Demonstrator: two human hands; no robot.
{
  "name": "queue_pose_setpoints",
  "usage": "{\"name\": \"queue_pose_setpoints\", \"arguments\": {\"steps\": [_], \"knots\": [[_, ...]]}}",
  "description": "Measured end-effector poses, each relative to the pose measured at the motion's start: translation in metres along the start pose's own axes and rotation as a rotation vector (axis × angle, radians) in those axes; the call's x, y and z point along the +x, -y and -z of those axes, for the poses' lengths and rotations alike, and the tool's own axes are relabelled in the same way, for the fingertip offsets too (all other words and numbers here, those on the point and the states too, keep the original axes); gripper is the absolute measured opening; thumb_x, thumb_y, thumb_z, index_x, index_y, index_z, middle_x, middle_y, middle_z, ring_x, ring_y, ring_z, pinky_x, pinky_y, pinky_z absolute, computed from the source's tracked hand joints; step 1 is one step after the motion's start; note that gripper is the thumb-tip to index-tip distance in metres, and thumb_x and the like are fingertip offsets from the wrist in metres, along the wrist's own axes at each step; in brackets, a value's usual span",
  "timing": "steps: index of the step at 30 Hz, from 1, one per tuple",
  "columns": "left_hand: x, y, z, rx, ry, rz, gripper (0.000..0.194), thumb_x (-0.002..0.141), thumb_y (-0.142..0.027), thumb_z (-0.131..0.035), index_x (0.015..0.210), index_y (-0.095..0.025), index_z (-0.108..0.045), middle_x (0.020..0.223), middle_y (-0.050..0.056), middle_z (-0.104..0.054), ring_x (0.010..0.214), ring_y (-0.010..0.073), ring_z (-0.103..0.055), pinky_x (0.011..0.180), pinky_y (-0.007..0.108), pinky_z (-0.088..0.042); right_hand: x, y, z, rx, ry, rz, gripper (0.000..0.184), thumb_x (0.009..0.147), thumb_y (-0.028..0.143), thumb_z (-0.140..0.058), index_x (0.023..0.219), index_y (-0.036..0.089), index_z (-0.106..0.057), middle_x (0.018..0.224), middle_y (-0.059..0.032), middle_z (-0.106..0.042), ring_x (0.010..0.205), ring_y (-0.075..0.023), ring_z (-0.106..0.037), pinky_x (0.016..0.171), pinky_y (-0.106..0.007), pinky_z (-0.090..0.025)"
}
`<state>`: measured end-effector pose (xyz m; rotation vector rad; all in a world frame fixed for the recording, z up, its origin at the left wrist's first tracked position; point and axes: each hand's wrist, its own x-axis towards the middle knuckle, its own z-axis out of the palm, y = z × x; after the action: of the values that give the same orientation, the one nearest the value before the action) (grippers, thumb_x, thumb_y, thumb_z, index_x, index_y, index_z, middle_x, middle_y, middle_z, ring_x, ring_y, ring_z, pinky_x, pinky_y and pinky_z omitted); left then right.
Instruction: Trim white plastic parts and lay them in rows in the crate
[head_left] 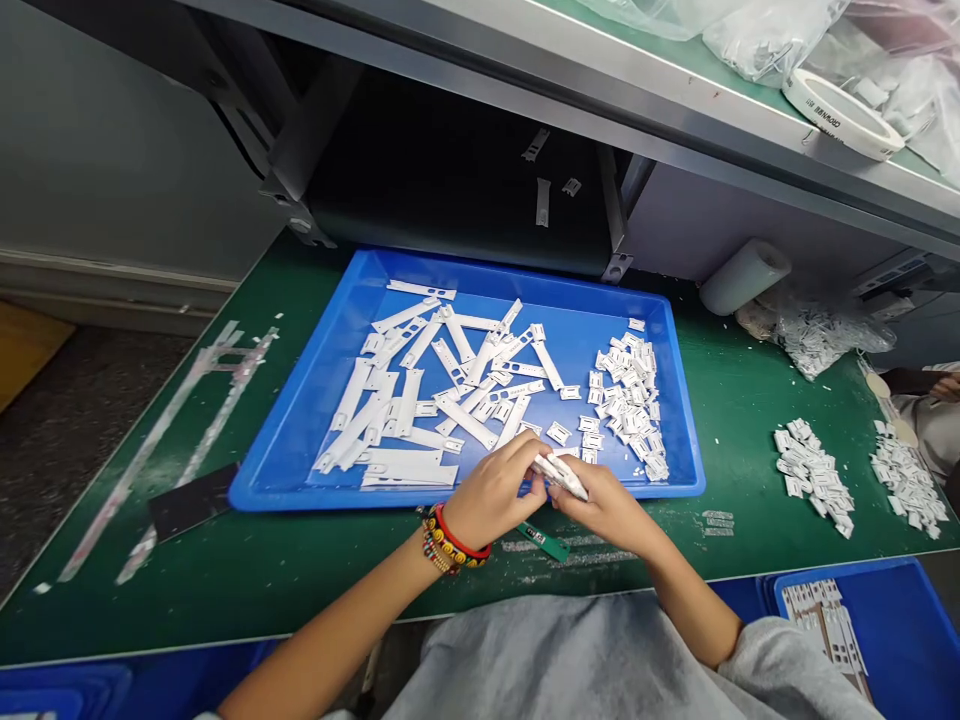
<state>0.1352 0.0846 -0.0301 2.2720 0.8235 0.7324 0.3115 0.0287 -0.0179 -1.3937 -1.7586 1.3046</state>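
Both my hands meet over the front edge of a blue tray (465,497). My left hand (495,490), with beaded bracelets at the wrist, pinches a white plastic part (561,474). From the other side my right hand (604,505) grips the same part, its fingers partly hidden behind it. Long white plastic strips (409,400) lie jumbled in the left and middle of the tray. A heap of small white clips (630,400) fills its right side. Below my hands, a green tool with a label (546,542) lies on the table.
Behind the tray a black conveyor belt (450,190) carries a few white pieces. An overhead shelf (675,90) holds a tape roll (844,115) and bags. More small parts (814,475) are piled on the green table at right, near another person's hand (946,387). A second blue tray (896,620) sits lower right.
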Motion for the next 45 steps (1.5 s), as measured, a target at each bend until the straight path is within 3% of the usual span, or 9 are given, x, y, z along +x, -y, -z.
{"name": "queue_pose_setpoints", "arguments": {"steps": [5, 9, 15, 21, 26, 31, 33, 38, 45], "knots": [[0.021, 0.001, 0.005, 0.149, 0.133, -0.118, 0.028, 0.072, -0.003, -0.042, 0.094, -0.017, -0.052, 0.088, 0.006, -0.058, 0.073, 0.0189, -0.056, 0.065, 0.03, -0.048, 0.004, -0.008, 0.003, 0.209, -0.023, -0.115, 0.009, 0.088, 0.024, -0.05, 0.081, 0.019, -0.053, 0.062, 0.0056, -0.05, 0.057, -0.01, -0.042, 0.055, -0.022, -0.035], [0.058, 0.006, 0.007, 0.286, 0.197, -0.196, 0.035, 0.071, 0.0, -0.043, 0.102, -0.013, -0.054, 0.105, 0.012, -0.06, 0.095, 0.0248, -0.058, 0.082, 0.036, -0.048, 0.013, -0.019, 0.003, 0.379, -0.065, -0.146, 0.012, 0.085, 0.025, -0.048, 0.074, 0.021, -0.046, 0.052, 0.0066, -0.049, 0.05, -0.0106, -0.046, 0.056, -0.025, -0.039], [0.116, 0.067, -0.001, 0.48, 0.222, 0.172, 0.028, 0.08, 0.0, -0.041, 0.096, -0.006, -0.063, 0.106, 0.023, -0.064, 0.108, 0.0338, -0.056, 0.09, 0.046, -0.043, 0.016, -0.033, 0.001, 0.83, -0.297, -0.247, 0.017, 0.068, 0.025, -0.051, 0.084, 0.021, -0.045, 0.057, 0.0093, -0.047, 0.039, -0.0068, -0.041, 0.042, -0.02, -0.032], [0.119, 0.107, -0.003, 0.356, 0.189, 0.309, 0.015, 0.078, -0.008, -0.051, 0.076, -0.012, -0.065, 0.09, 0.018, -0.069, 0.102, 0.0334, -0.061, 0.088, 0.045, -0.045, 0.016, -0.034, 0.001, 0.914, -0.319, -0.26, 0.019, 0.066, 0.025, -0.055, 0.083, 0.02, -0.047, 0.055, 0.0101, -0.044, 0.038, -0.0045, -0.034, 0.041, -0.019, -0.026], [0.1, 0.093, 0.01, 0.062, 0.215, 0.359, 0.019, 0.086, -0.028, -0.051, 0.079, -0.016, -0.064, 0.08, 0.009, -0.072, 0.081, 0.0243, -0.07, 0.074, 0.036, -0.054, 0.017, -0.035, 0.0, 0.893, -0.325, -0.261, 0.022, 0.07, 0.031, -0.06, 0.085, 0.02, -0.047, 0.057, 0.0099, -0.045, 0.039, -0.0048, -0.034, 0.042, -0.02, -0.027], [0.071, 0.068, 0.015, -0.806, 0.214, 0.522, 0.05, 0.078, -0.046, -0.067, 0.114, -0.014, -0.055, 0.079, 0.008, -0.075, 0.074, 0.0205, -0.073, 0.077, 0.039, -0.058, 0.027, -0.031, 0.0, 0.715, -0.476, -0.246, 0.031, 0.072, 0.044, -0.067, 0.077, 0.021, -0.047, 0.063, 0.0054, -0.052, 0.049, -0.0083, -0.045, 0.047, -0.022, -0.036], [0.062, 0.056, 0.014, -0.976, 0.177, 0.583, 0.066, 0.071, -0.046, -0.075, 0.123, -0.013, -0.05, 0.084, 0.01, -0.075, 0.08, 0.0224, -0.073, 0.082, 0.042, -0.057, 0.034, -0.026, -0.001, 0.632, -0.495, -0.219, 0.033, 0.069, 0.046, -0.071, 0.077, 0.02, -0.052, 0.072, 0.0014, -0.058, 0.06, -0.0116, -0.054, 0.055, -0.024, -0.045], [0.057, 0.034, 0.013, -0.828, 0.143, 0.499, 0.048, 0.069, -0.046, -0.074, 0.103, -0.012, -0.066, 0.099, 0.013, -0.074, 0.092, 0.0245, -0.07, 0.087, 0.041, -0.056, 0.044, -0.013, -0.008, 0.696, -0.288, -0.162, 0.036, 0.073, 0.05, -0.068, 0.085, 0.02, -0.053, 0.065, 0.0038, -0.057, 0.049, -0.0103, -0.051, 0.048, -0.025, -0.044], [0.061, 0.025, 0.015, -0.578, -0.081, 0.383, 0.042, 0.075, -0.029, -0.063, 0.114, -0.015, -0.065, 0.087, 0.006, -0.067, 0.067, 0.0127, -0.062, 0.064, 0.026, -0.056, 0.041, -0.014, -0.012, 0.55, -0.389, -0.2, 0.03, 0.074, 0.039, -0.068, 0.081, 0.022, -0.044, 0.047, 0.0105, -0.048, 0.04, -0.0083, -0.042, 0.041, -0.021, -0.036]]}}
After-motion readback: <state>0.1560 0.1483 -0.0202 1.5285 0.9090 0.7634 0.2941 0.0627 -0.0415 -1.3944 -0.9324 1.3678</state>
